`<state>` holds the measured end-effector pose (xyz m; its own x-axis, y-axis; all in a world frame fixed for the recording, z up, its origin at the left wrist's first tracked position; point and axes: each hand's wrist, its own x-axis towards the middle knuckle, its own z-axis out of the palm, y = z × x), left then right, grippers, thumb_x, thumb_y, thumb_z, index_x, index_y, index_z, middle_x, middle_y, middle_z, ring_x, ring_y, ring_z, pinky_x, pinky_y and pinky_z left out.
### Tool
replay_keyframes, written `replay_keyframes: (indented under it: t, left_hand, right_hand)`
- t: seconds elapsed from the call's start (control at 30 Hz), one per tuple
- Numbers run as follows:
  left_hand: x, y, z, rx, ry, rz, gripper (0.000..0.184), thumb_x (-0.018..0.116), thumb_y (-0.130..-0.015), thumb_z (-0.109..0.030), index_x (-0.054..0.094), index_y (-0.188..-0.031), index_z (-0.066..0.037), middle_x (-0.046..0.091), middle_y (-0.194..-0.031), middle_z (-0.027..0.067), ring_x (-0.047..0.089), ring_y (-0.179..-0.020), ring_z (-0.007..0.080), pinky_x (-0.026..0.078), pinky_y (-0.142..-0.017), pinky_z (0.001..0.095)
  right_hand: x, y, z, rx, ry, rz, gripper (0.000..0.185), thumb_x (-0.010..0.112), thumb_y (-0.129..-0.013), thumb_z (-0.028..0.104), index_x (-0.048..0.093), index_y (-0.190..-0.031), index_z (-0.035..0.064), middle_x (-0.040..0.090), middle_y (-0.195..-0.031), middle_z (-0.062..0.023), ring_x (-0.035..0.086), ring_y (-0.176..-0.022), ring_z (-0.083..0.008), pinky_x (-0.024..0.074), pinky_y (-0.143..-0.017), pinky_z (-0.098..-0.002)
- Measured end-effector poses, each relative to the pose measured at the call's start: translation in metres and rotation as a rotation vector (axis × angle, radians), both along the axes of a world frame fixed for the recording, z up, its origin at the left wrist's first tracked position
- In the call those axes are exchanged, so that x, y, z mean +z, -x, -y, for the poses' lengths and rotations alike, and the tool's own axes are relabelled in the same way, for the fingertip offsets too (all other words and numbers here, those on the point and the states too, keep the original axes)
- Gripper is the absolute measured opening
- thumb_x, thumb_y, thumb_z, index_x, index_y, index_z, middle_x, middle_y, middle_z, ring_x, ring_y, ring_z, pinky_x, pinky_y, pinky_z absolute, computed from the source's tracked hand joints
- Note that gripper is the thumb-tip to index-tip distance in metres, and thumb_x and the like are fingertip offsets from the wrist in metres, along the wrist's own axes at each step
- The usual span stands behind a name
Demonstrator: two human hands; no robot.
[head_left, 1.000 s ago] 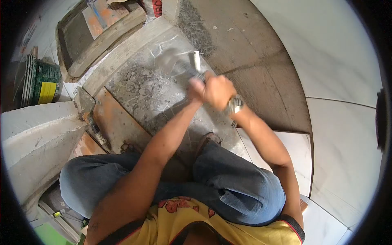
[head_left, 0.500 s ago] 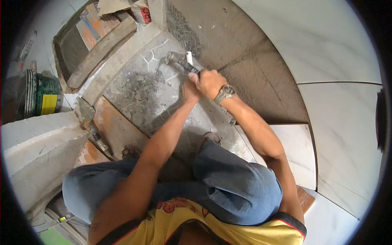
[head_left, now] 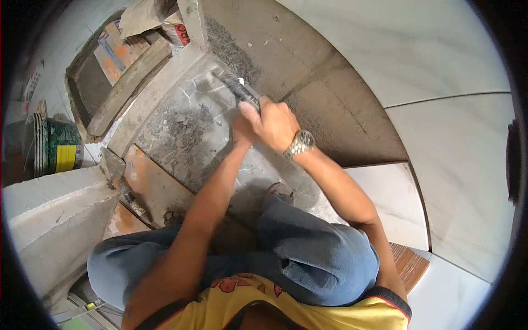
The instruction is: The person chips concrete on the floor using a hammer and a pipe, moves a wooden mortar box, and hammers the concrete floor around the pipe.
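Note:
My right hand [head_left: 275, 125], with a metal watch on its wrist, is wrapped round the dark handle of a hammer-like tool [head_left: 242, 92]. The tool's blurred far end points to the upper left, over the grey floor. Beside and partly behind it, my left hand [head_left: 242, 131] is closed, its fingers mostly hidden. A small white tip [head_left: 241, 81] shows next to the tool; whether my left hand holds it is unclear. Broken grey chips [head_left: 184, 132] lie on the scored floor [head_left: 206, 99] to the left of the hands.
A trowel [head_left: 124, 181] rests on stained boards [head_left: 157, 176] at the left, near a green bucket [head_left: 66, 146]. A mortar trough [head_left: 129, 88] stands at the upper left. Large white tiles [head_left: 445, 137] cover the right side. A wooden piece [head_left: 408, 264] lies at the lower right.
Both hands and the tool appear further left in the view. The surroundings have shifted left too, and more of the wooden piece shows. The tool's blurred end has changed position relative to the white tip.

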<state>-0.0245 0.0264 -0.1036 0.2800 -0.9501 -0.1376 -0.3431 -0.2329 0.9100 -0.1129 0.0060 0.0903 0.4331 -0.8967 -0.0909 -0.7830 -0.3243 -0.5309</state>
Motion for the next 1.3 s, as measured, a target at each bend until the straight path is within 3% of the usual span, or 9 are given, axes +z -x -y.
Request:
replay_keyframes:
  t: [0.2, 0.27, 0.33, 0.43, 0.53, 0.67, 0.87, 1.0, 1.3]
  left_hand:
    - [0.013, -0.002, -0.021, 0.321, -0.082, -0.691, 0.048, 0.055, -0.097, -0.040, 0.059, -0.106, 0.007, 0.066, -0.099, 0.0286, 0.062, -0.088, 0.0423, 0.049, -0.079, 0.0449]
    - [0.000, -0.006, -0.012, 0.397, -0.088, -0.599, 0.046, 0.053, -0.099, -0.039, 0.059, -0.108, 0.006, 0.065, -0.094, 0.0245, 0.062, -0.083, 0.0362, 0.050, -0.078, 0.0443]
    - [-0.037, -0.015, 0.018, 0.453, -0.097, -0.186, 0.044, 0.051, -0.100, -0.038, 0.061, -0.111, 0.003, 0.064, -0.084, 0.0154, 0.062, -0.076, 0.0228, 0.051, -0.075, 0.0427]
    - [-0.028, -0.028, 0.036, 0.452, -0.038, -0.200, 0.047, 0.050, -0.099, -0.039, 0.063, -0.104, 0.006, 0.064, -0.082, 0.0224, 0.063, -0.081, 0.0354, 0.049, -0.078, 0.0467]
    - [-0.002, -0.039, 0.035, 0.401, -0.112, -0.167, 0.055, 0.048, -0.099, -0.042, 0.060, -0.106, 0.011, 0.062, -0.101, 0.0357, 0.058, -0.101, 0.0524, 0.044, -0.088, 0.0530]
    - [-0.027, -0.038, 0.022, 0.418, 0.028, -0.201, 0.054, 0.050, -0.097, -0.045, 0.065, -0.101, 0.006, 0.066, -0.089, 0.0299, 0.063, -0.090, 0.0479, 0.047, -0.081, 0.0498]
    - [0.014, -0.025, 0.032, 0.484, 0.013, -0.344, 0.058, 0.050, -0.096, -0.050, 0.059, -0.116, 0.003, 0.063, -0.108, 0.0311, 0.057, -0.105, 0.0495, 0.042, -0.091, 0.0514]
    - [-0.002, -0.027, 0.037, 0.444, 0.012, -0.375, 0.061, 0.049, -0.097, -0.051, 0.058, -0.117, 0.005, 0.062, -0.110, 0.0328, 0.056, -0.109, 0.0506, 0.041, -0.093, 0.0515]
    - [-0.020, -0.033, 0.024, 0.389, 0.030, -0.210, 0.056, 0.047, -0.099, -0.048, 0.059, -0.106, 0.006, 0.062, -0.100, 0.0357, 0.057, -0.100, 0.0533, 0.042, -0.087, 0.0564]
  right_hand:
    - [0.019, -0.011, -0.051, 0.161, -0.040, 0.215, 0.053, 0.061, -0.093, 0.047, 0.062, -0.106, -0.0039, 0.062, -0.064, -0.0262, 0.065, -0.062, -0.0437, 0.0522, -0.059, -0.0479]
    - [0.018, -0.009, -0.058, 0.196, -0.127, 0.267, 0.051, 0.063, -0.092, 0.046, 0.063, -0.106, -0.0031, 0.061, -0.062, -0.0255, 0.065, -0.061, -0.0425, 0.0522, -0.058, -0.0471]
    - [0.017, -0.006, -0.062, 0.201, -0.203, 0.169, 0.048, 0.064, -0.092, 0.046, 0.064, -0.094, -0.0026, 0.061, -0.063, -0.0253, 0.066, -0.063, -0.0420, 0.0522, -0.060, -0.0466]
    - [0.017, -0.012, -0.063, 0.218, -0.274, 0.202, 0.049, 0.062, -0.093, 0.045, 0.063, -0.088, -0.0040, 0.061, -0.066, -0.0277, 0.065, -0.067, -0.0452, 0.0518, -0.063, -0.0492]
    - [0.042, -0.024, -0.059, 0.253, -0.367, 0.096, 0.047, 0.062, -0.093, 0.043, 0.063, -0.089, -0.0038, 0.061, -0.066, -0.0279, 0.065, -0.068, -0.0449, 0.0517, -0.063, -0.0494]
    - [0.075, -0.037, -0.054, 0.396, -0.229, -0.050, 0.051, 0.063, -0.093, 0.045, 0.061, -0.084, -0.0051, 0.058, -0.059, -0.0238, 0.063, -0.059, -0.0419, 0.0493, -0.057, -0.0459]
    - [0.105, -0.057, -0.059, 0.544, -0.046, -0.139, 0.052, 0.062, -0.094, 0.045, 0.061, -0.083, -0.0058, 0.057, -0.057, -0.0248, 0.062, -0.057, -0.0433, 0.0497, -0.054, -0.0465]
    - [0.096, -0.063, -0.056, 0.548, -0.207, -0.227, 0.055, 0.059, -0.096, 0.044, 0.059, -0.096, -0.0114, 0.061, -0.066, -0.0296, 0.065, -0.067, -0.0464, 0.0521, -0.062, -0.0497]
    - [0.017, -0.041, -0.067, 0.382, -0.479, -0.017, 0.056, 0.057, -0.096, 0.050, 0.064, -0.093, -0.0049, 0.062, -0.065, -0.0261, 0.066, -0.068, -0.0434, 0.0514, -0.065, -0.0475]
